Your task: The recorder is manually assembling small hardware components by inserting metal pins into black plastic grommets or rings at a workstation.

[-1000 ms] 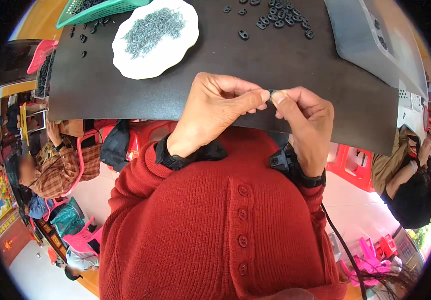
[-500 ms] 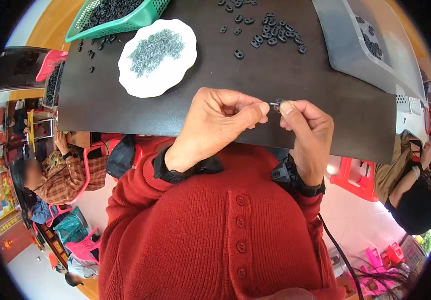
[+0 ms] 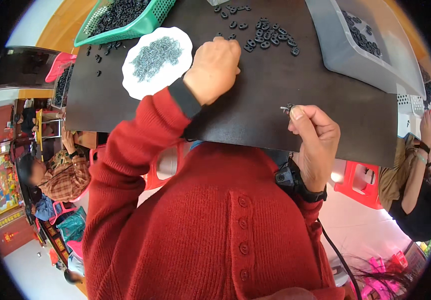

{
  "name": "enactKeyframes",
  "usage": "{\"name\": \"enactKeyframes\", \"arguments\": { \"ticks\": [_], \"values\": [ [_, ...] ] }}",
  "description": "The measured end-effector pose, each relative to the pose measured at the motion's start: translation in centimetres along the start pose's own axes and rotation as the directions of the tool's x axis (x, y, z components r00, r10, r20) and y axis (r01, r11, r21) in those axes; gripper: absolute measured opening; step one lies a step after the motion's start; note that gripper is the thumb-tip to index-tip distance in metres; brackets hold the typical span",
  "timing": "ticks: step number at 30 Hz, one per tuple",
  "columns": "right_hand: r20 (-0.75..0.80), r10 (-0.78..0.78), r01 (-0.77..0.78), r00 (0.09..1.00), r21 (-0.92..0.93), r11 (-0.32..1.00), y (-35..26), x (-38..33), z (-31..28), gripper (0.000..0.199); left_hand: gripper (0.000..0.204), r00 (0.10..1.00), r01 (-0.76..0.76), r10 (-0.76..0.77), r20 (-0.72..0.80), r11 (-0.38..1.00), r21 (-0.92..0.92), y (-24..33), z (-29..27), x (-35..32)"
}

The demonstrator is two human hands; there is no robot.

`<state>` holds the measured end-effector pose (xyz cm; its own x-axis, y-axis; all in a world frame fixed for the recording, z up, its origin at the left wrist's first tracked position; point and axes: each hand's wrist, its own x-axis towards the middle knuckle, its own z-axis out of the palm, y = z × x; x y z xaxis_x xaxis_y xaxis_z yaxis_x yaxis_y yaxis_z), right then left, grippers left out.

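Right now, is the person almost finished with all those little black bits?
Not nearly. Some black pieces lie in the grey tray, which may be the finished ones. In hand: the right hand pinches one small part, while the left hand reaches toward the loose black rings. Left: those rings, the plate of grey springs and a full green basket.

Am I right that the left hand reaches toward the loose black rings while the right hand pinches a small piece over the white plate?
Not quite. The head view shows the right hand pinching its small dark piece over the bare black table; the white plate of grey metal bits lies beside the left hand.
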<state>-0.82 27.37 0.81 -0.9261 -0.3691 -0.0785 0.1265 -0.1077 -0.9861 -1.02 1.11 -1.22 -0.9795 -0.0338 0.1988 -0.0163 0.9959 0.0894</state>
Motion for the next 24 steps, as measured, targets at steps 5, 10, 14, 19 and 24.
{"name": "enactKeyframes", "arguments": {
  "ticks": [5, 10, 14, 19, 24],
  "values": [
    [0.008, 0.011, -0.011, 1.000, 0.000, 1.000, 0.0, -0.4, 0.4, 0.016, 0.021, 0.999, 0.001, -0.003, -0.047, 0.999, -0.042, -2.6, 3.0, 1.2],
    [-0.018, -0.005, 0.005, 1.000, -0.014, 1.000, -0.2, -0.5, 0.3, 0.016, 0.026, 0.948, 0.317, -0.158, 0.276, 0.541, -0.779, -0.7, 0.3, -0.9],
    [-0.016, 0.000, 0.000, 1.000, -0.018, 1.000, -0.7, -0.1, 0.8, 0.015, 0.032, 0.864, 0.477, -0.065, 0.500, -0.215, -0.852, 1.7, -3.3, -4.7],
    [0.011, 0.001, -0.001, 1.000, -0.021, 1.000, -1.7, -0.6, 1.0, 0.015, 0.032, 0.877, 0.436, -0.017, 0.480, -0.396, -0.809, 3.4, -4.7, -7.1],
    [0.040, 0.004, -0.003, 0.999, -0.028, 1.000, -2.0, -0.4, 1.0, 0.015, 0.031, 0.889, 0.416, -0.001, 0.458, -0.416, -0.809, 3.8, -4.3, -7.3]
  ]
}}
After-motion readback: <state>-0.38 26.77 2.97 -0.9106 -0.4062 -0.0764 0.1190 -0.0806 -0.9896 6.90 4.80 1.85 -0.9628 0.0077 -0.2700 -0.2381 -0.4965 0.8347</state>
